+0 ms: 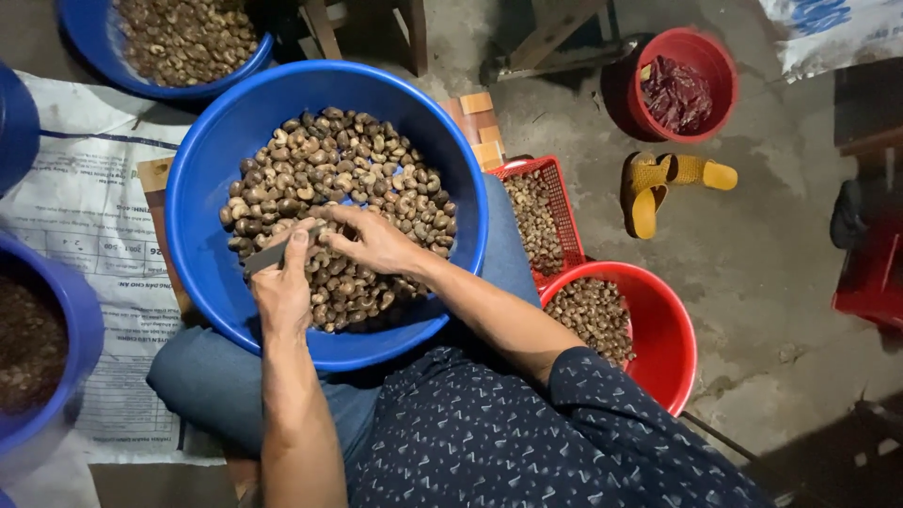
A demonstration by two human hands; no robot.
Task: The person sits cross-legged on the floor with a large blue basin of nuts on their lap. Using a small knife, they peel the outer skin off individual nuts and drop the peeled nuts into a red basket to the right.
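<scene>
We sat with the big blue basin point(202, 188) on our lap, heaped with brown cashew nuts point(339, 202). Our left hand point(282, 287) was closed around a small grey blade point(273, 254), thumb laid along its back, at the near edge of the heap. Our right hand point(376, 243) rested on the nuts, fingers curled loosely and pinched towards the blade tip; whether a single nut sat between them, we could not tell.

To do this well, we judged it best to hold one nut steady against the blade, keep the edge turned away from the fingertips, and work over the basin.

A white printed sack point(94, 235) with dark lettering lay flat on the floor to our left. Another white sack with blue print point(828, 28) sat at the far right corner. Beside our right knee stood a red mesh basket point(564, 212) and a red bucket point(668, 329), both holding nuts.
</scene>
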